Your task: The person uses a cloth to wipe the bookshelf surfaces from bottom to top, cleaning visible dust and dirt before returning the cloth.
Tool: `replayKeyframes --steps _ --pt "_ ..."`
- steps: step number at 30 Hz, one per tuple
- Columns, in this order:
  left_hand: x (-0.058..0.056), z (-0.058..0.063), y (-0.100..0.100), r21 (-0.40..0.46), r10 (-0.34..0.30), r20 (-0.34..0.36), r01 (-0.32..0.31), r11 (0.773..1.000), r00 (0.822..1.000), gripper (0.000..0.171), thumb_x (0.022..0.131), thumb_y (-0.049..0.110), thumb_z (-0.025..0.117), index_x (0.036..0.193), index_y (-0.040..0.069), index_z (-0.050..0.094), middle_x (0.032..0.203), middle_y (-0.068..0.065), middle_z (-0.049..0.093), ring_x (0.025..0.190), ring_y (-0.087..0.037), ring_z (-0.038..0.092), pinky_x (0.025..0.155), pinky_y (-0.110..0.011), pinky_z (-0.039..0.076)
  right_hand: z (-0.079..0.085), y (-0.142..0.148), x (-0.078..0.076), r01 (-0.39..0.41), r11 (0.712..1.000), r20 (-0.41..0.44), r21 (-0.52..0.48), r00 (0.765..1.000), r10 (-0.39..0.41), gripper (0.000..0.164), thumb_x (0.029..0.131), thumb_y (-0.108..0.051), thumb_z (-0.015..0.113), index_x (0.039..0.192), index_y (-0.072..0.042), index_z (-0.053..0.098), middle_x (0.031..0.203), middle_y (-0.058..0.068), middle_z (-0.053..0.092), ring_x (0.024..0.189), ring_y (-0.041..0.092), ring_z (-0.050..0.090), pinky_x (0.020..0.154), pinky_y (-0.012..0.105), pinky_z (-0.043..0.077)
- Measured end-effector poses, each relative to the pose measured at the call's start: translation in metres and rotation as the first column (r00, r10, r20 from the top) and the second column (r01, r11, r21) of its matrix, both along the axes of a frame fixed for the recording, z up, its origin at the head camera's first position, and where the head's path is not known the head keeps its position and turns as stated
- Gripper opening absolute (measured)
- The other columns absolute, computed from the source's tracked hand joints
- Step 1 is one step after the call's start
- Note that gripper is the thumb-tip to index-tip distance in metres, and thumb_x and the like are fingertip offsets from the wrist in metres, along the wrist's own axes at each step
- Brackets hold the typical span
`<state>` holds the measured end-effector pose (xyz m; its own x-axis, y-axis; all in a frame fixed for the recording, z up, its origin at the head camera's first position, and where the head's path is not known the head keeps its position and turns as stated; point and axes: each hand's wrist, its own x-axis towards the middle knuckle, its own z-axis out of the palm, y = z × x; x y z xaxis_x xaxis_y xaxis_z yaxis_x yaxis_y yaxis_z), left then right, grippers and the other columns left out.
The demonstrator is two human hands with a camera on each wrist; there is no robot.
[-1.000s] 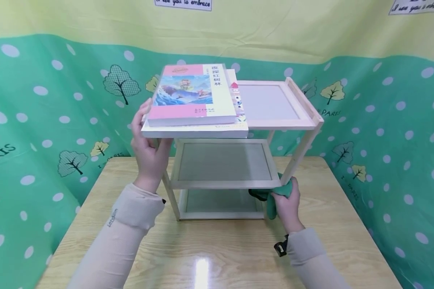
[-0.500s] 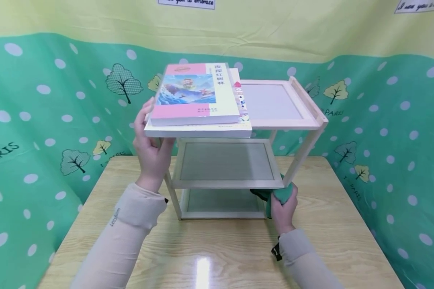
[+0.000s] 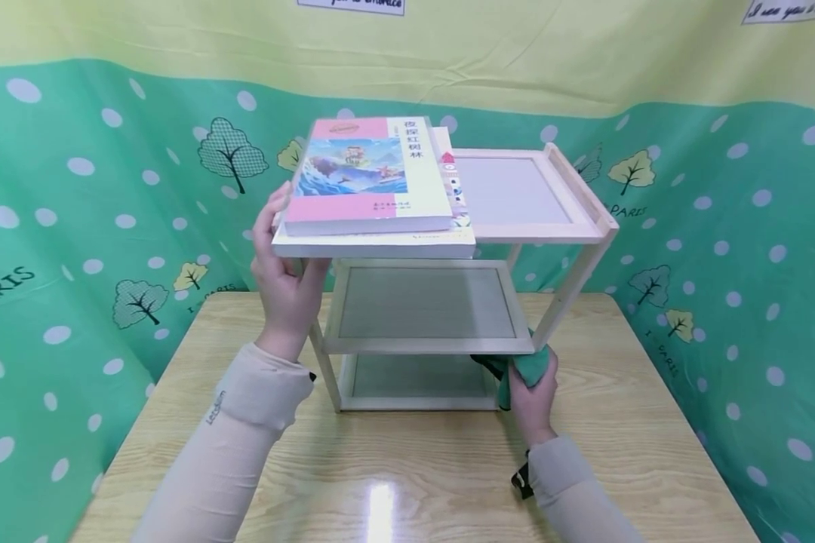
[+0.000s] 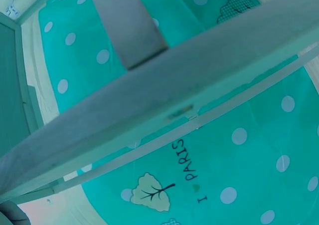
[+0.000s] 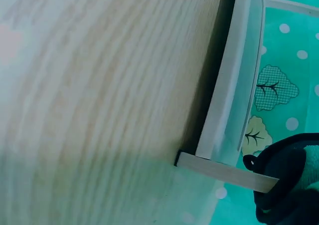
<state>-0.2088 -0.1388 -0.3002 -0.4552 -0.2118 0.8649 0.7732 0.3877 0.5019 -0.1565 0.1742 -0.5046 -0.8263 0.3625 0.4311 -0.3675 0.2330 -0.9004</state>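
Observation:
In the head view, two stacked books stand out at the shelf's upper left. A pink-and-white book (image 3: 370, 177) lies on a larger white book (image 3: 460, 188). My left hand (image 3: 288, 283) holds the stack at its left edge, fingers along the side and thumb underneath. Both books cover the left part of the top tier of a pale wooden three-tier shelf (image 3: 421, 345). Low at the shelf's right front leg (image 3: 573, 283), my right hand (image 3: 535, 388) grips a green cloth (image 3: 531, 366) with black trim. The black-edged cloth (image 5: 284, 177) meets the leg in the right wrist view.
The shelf stands on a wood-grain table (image 3: 407, 475). A green and yellow dotted curtain (image 3: 95, 188) hangs behind and on both sides. In the left wrist view, a wooden rail (image 4: 164, 90) crosses close to the camera.
My right hand has shifted slightly and closed further round the cloth, whose hanging end shows less. The left hand keeps its hold on the books. The head view has shifted a little.

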Motion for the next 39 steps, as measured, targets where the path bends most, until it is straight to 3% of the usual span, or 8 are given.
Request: replayKeyframes --steps 5,12,16,22,33,39 --pt "0.0 -0.001 0.0 -0.001 -0.001 -0.001 0.001 1.0 1.0 0.084 0.09 0.062 0.059 0.135 -0.007 0.04 0.148 -0.011 0.051 0.137 -0.021 0.05 0.114 -0.039 0.042 -0.006 0.001 0.002 -0.008 1.0 0.065 -0.027 0.998 0.009 0.05 0.099 -0.004 0.056 0.143 0.002 0.034 0.127 -0.025 0.053 0.115 -0.005 0.051 0.095 0.011 0.041" --pt "0.0 0.0 0.0 -0.005 0.002 -0.009 -0.002 1.0 1.0 0.084 0.091 0.062 0.059 0.134 -0.007 0.04 0.148 -0.015 0.05 0.138 -0.02 0.049 0.115 -0.039 0.04 -0.013 0.0 0.004 -0.012 1.0 0.155 0.003 0.988 0.011 0.052 0.1 -0.006 0.055 0.145 0.0 0.03 0.136 -0.007 0.048 0.118 -0.007 0.045 0.099 0.011 0.037" --pt "0.0 0.0 0.0 0.0 -0.004 -0.009 0.004 1.0 1.0 0.084 0.09 0.063 0.059 0.134 -0.007 0.04 0.148 -0.013 0.051 0.138 -0.021 0.049 0.114 -0.039 0.041 -0.016 0.002 0.004 -0.049 0.999 0.201 -0.023 0.978 0.052 0.053 0.101 -0.01 0.055 0.146 -0.003 0.028 0.138 -0.003 0.045 0.119 -0.003 0.044 0.099 0.012 0.037" --pt "0.0 0.0 0.0 -0.001 -0.001 -0.012 0.001 1.0 1.0 0.084 0.09 0.063 0.059 0.134 -0.007 0.041 0.148 -0.012 0.051 0.137 -0.021 0.05 0.114 -0.039 0.041 -0.02 0.006 0.003 -0.109 0.993 0.336 -0.037 0.935 0.115 0.059 0.102 -0.015 0.055 0.151 -0.011 0.023 0.146 0.0 0.039 0.125 0.002 0.04 0.105 0.017 0.035" --pt "0.0 -0.001 -0.001 -0.005 0.001 -0.003 -0.001 1.0 1.0 0.084 0.09 0.063 0.058 0.134 -0.006 0.04 0.148 -0.014 0.05 0.138 -0.02 0.048 0.115 -0.039 0.04 -0.03 0.013 0.003 -0.236 0.971 0.471 0.033 0.861 0.193 0.061 0.1 -0.014 0.058 0.149 -0.004 0.023 0.145 0.016 0.038 0.132 0.025 0.038 0.114 0.045 0.031" --pt "0.001 0.0 0.0 -0.003 -0.003 0.005 0.003 1.0 1.0 0.086 0.09 0.064 0.058 0.135 -0.006 0.04 0.148 -0.015 0.05 0.139 -0.02 0.048 0.115 -0.038 0.04 -0.037 0.014 0.004 -0.252 0.96 0.497 0.119 0.853 0.162 0.062 0.098 -0.008 0.059 0.147 0.002 0.023 0.142 0.023 0.04 0.133 0.037 0.04 0.115 0.055 0.032"
